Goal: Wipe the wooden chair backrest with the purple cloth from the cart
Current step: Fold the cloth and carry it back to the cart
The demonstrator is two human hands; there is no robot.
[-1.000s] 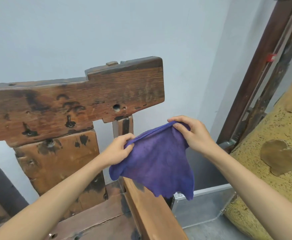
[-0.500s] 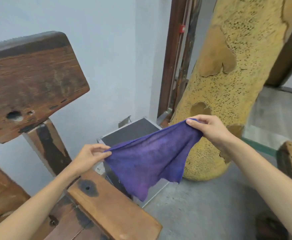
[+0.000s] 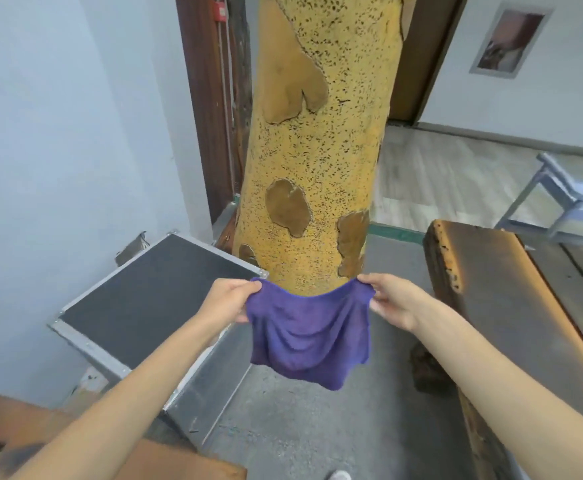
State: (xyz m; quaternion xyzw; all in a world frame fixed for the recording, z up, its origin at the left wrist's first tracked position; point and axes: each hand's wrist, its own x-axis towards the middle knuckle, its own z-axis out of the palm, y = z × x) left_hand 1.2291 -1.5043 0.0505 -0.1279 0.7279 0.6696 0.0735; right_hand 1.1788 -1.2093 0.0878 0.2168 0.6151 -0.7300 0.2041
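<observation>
The purple cloth (image 3: 309,336) hangs spread between my two hands over the grey floor. My left hand (image 3: 226,301) pinches its upper left corner and my right hand (image 3: 392,301) pinches its upper right corner. The cloth sags in the middle and its lower edge hangs free. Of the wooden chair only the brown armrest (image 3: 165,459) shows at the bottom left; the backrest is out of view. The metal cart (image 3: 117,362) with a black top stands under my left forearm.
A thick yellow speckled column (image 3: 321,150) rises just behind the cloth. A dark wooden bench (image 3: 504,289) stands to the right, with a pale blue stool (image 3: 560,199) beyond it. A white wall runs along the left, a dark door frame (image 3: 207,98) behind the cart.
My view has swung right, away from the chair backrest, which has left the frame. Both hands kept hold of the cloth, now in front of the column beside the cart.
</observation>
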